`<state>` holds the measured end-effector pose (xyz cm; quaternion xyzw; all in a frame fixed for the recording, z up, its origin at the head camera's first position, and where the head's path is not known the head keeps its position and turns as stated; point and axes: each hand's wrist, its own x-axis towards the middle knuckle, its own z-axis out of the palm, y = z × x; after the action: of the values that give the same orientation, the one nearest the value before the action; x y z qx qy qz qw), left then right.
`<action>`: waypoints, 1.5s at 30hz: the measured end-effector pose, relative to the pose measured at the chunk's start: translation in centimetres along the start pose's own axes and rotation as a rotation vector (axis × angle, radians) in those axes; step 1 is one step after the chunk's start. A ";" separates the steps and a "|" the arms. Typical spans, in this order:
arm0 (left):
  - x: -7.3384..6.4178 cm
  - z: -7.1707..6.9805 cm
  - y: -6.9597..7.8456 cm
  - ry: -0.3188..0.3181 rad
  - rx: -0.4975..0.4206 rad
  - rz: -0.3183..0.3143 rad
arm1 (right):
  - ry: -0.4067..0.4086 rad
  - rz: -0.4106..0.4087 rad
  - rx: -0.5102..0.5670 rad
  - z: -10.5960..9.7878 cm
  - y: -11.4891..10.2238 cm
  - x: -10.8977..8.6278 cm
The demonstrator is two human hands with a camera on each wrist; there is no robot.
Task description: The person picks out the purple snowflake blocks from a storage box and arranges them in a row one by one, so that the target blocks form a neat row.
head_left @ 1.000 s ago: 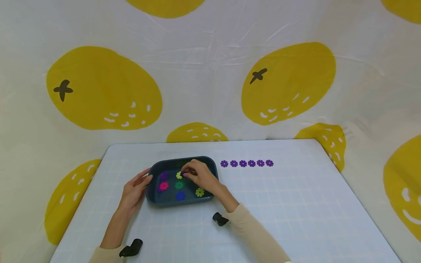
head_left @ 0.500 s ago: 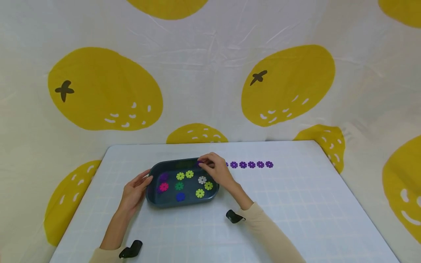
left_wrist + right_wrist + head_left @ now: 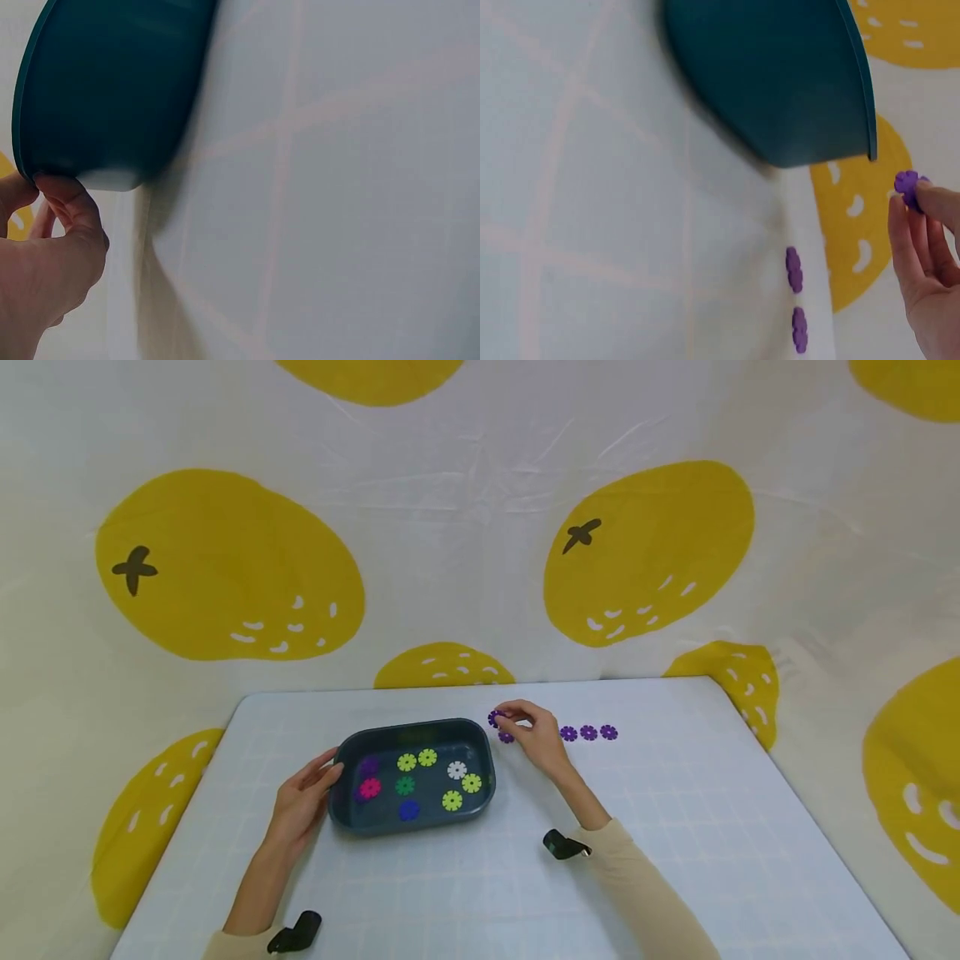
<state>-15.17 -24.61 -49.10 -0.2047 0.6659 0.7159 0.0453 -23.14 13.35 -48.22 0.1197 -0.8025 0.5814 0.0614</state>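
The left hand [image 3: 302, 795] grips, the right hand [image 3: 537, 737] pinches, both forearms [image 3: 255, 887] slanting forward.

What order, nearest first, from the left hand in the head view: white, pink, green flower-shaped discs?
From the left hand:
1. Pink flower-shaped disc: left part of the dark teal rectangular tray.
2. Green flower-shaped disc: near the tray's middle.
3. White flower-shaped disc: the tray's right part.

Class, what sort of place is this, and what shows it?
Likely a tabletop recording setup: a yellow-patterned backdrop behind a pale table, black wrist cameras, and a dark tray of flower-shaped pieces.
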 end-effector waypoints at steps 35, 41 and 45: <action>0.2 -0.2 -0.5 -0.023 -0.100 0.021 | 0.389 0.139 -0.005 -11.9 5.7 -1.8; 0.3 0.0 -0.5 -0.025 -0.097 0.032 | 0.443 0.221 -0.047 -13.7 7.2 -2.8; 0.2 0.1 -0.4 -0.027 -0.095 0.037 | 0.475 0.277 -0.051 -14.8 8.0 -3.3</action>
<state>-15.27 -24.54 -49.58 -0.1846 0.6344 0.7500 0.0310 -22.62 30.14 -51.64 -0.1326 -0.7886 0.5756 0.1709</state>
